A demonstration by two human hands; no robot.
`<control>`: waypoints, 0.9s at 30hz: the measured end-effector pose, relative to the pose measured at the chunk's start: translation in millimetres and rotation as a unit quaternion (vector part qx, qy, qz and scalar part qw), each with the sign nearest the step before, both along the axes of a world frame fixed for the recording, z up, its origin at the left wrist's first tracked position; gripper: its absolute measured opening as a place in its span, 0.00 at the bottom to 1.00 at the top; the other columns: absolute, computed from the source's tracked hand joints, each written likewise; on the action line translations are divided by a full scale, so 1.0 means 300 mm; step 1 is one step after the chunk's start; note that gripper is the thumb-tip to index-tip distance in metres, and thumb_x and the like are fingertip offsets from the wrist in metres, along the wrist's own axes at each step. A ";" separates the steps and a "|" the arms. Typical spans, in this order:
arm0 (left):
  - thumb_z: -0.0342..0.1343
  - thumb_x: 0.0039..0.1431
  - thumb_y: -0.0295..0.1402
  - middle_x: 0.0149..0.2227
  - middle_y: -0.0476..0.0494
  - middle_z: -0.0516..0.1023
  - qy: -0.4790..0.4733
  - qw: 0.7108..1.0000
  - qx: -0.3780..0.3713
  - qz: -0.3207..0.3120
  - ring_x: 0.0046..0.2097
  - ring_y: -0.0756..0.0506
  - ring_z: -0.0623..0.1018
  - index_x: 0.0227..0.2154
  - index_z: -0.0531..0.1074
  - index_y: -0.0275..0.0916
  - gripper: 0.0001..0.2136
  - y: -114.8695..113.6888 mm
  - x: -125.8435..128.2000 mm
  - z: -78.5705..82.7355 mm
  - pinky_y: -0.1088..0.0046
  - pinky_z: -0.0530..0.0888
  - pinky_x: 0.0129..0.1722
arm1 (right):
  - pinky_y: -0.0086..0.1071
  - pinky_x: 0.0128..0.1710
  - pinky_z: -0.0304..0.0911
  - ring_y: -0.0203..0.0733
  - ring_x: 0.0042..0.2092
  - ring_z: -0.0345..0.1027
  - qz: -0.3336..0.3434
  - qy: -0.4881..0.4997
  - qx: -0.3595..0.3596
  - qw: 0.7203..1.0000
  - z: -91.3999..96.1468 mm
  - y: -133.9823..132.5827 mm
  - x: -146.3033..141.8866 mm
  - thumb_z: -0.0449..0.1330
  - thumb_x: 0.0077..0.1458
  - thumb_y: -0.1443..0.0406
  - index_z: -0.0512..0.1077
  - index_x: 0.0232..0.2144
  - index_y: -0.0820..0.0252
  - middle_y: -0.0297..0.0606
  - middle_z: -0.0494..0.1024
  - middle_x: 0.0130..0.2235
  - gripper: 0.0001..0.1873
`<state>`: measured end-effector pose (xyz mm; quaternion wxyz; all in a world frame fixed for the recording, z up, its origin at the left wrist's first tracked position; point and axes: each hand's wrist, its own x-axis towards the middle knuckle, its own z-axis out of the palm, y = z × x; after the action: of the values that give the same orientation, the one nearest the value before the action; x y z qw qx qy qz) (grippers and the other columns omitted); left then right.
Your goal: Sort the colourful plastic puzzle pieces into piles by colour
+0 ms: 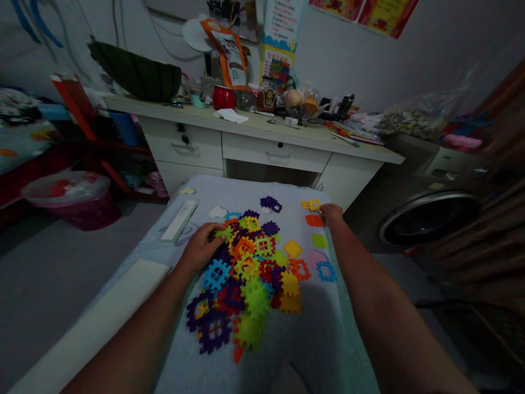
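Note:
A heap of colourful plastic interlocking blocks (246,265), flat squares with notched edges, is spread over the middle of a cloth-covered table (315,339). My left hand (203,246) reaches to the heap's upper left, its fingers closed on a green interlocking block (223,234). At the table's right edge, the fingers of my right hand (331,213) pinch the side of a yellow interlocking block (311,204). Below it, in a rough column, lie an orange block (314,220), a green block (319,241) and a blue frame-shaped block (326,271).
A white bar (179,221) rests at the table's left side. Behind stands a white desk (246,123) crowded with jars and bags. To the right is a washing machine (430,191); a pink bin (74,200) stands on the left floor.

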<state>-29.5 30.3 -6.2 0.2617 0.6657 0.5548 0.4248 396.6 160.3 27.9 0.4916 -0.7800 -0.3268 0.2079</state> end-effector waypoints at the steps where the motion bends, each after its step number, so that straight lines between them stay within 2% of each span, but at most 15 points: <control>1: 0.55 0.52 0.41 0.44 0.42 0.76 0.000 1.000 -0.001 0.001 0.46 0.40 0.75 0.40 0.74 0.40 0.15 0.000 0.000 -0.001 0.60 0.71 0.48 | 0.24 0.21 0.59 0.34 0.21 0.64 -0.004 -0.004 -0.003 1.000 -0.008 0.008 0.000 0.61 0.39 0.74 0.68 0.16 0.58 0.29 0.65 0.15 0.08; 6: 0.55 0.54 0.40 0.45 0.42 0.76 0.004 1.000 0.004 0.000 0.47 0.41 0.75 0.41 0.74 0.40 0.14 0.002 -0.003 -0.009 0.60 0.70 0.50 | 0.24 0.21 0.60 0.35 0.23 0.68 -0.006 -0.033 -0.010 0.999 -0.033 0.041 0.003 0.61 0.41 0.72 0.73 0.21 0.58 0.30 0.70 0.18 0.04; 11: 0.55 0.54 0.40 0.45 0.42 0.76 0.003 1.000 0.001 -0.001 0.47 0.40 0.75 0.41 0.74 0.40 0.14 0.003 -0.004 -0.011 0.60 0.70 0.50 | 0.24 0.22 0.60 0.37 0.25 0.70 0.027 -0.070 -0.013 0.997 -0.019 0.041 -0.004 0.61 0.41 0.71 0.75 0.22 0.58 0.33 0.72 0.18 0.04; 15: 0.55 0.54 0.40 0.45 0.42 0.76 0.003 1.000 -0.002 0.002 0.46 0.40 0.75 0.41 0.74 0.40 0.15 0.003 -0.002 -0.010 0.60 0.70 0.49 | 0.26 0.23 0.59 0.39 0.25 0.69 0.060 -0.093 -0.012 0.994 0.000 0.005 -0.014 0.61 0.42 0.69 0.77 0.25 0.60 0.36 0.74 0.19 0.05; 18: 0.55 0.53 0.40 0.45 0.42 0.76 0.001 1.000 0.001 0.001 0.46 0.41 0.75 0.41 0.74 0.40 0.15 0.004 -0.001 -0.011 0.60 0.71 0.49 | 0.27 0.25 0.60 0.38 0.27 0.69 0.080 -0.101 -0.001 0.992 0.020 -0.043 -0.036 0.60 0.43 0.68 0.78 0.30 0.62 0.38 0.77 0.23 0.09; 20: 0.55 0.52 0.40 0.44 0.42 0.76 0.002 1.000 0.003 0.004 0.46 0.40 0.75 0.41 0.74 0.40 0.15 0.005 0.000 -0.011 0.60 0.71 0.49 | 0.28 0.28 0.61 0.37 0.29 0.69 0.132 -0.114 0.011 0.985 0.037 -0.093 -0.063 0.59 0.44 0.67 0.78 0.32 0.62 0.36 0.78 0.27 0.11; 22: 0.55 0.52 0.40 0.44 0.42 0.76 0.001 1.000 0.005 0.007 0.45 0.41 0.75 0.41 0.74 0.40 0.15 0.004 0.001 -0.011 0.60 0.71 0.49 | 0.28 0.31 0.61 0.36 0.30 0.68 0.252 -0.150 0.003 0.956 0.056 -0.160 -0.100 0.59 0.46 0.66 0.77 0.32 0.62 0.35 0.78 0.28 0.10; 23: 0.55 0.52 0.41 0.44 0.42 0.76 0.000 1.000 0.006 0.008 0.45 0.41 0.75 0.41 0.74 0.40 0.15 0.004 0.001 -0.011 0.60 0.71 0.49 | 0.28 0.32 0.61 0.36 0.30 0.68 0.330 -0.176 -0.014 0.927 0.065 -0.200 -0.121 0.60 0.47 0.65 0.77 0.32 0.62 0.35 0.77 0.28 0.09; 25: 0.55 0.52 0.41 0.44 0.42 0.76 -0.001 1.000 0.004 0.008 0.45 0.41 0.75 0.41 0.74 0.40 0.15 0.003 0.001 -0.012 0.61 0.71 0.48 | 0.29 0.33 0.60 0.36 0.31 0.67 0.461 -0.241 -0.062 0.852 0.079 -0.286 -0.165 0.61 0.48 0.65 0.77 0.31 0.62 0.35 0.77 0.29 0.08; 27: 0.55 0.52 0.41 0.45 0.42 0.76 -0.002 1.000 -0.001 0.006 0.45 0.41 0.75 0.41 0.74 0.40 0.16 0.004 0.001 -0.016 0.61 0.71 0.48 | 0.29 0.35 0.59 0.37 0.34 0.67 0.506 -0.305 -0.104 0.800 0.087 -0.368 -0.207 0.64 0.48 0.63 0.76 0.35 0.61 0.37 0.77 0.34 0.10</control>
<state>-29.2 31.4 -10.9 0.2608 0.6616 0.5585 0.4270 334.4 49.9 54.0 0.1075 -0.5736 -0.7841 0.2113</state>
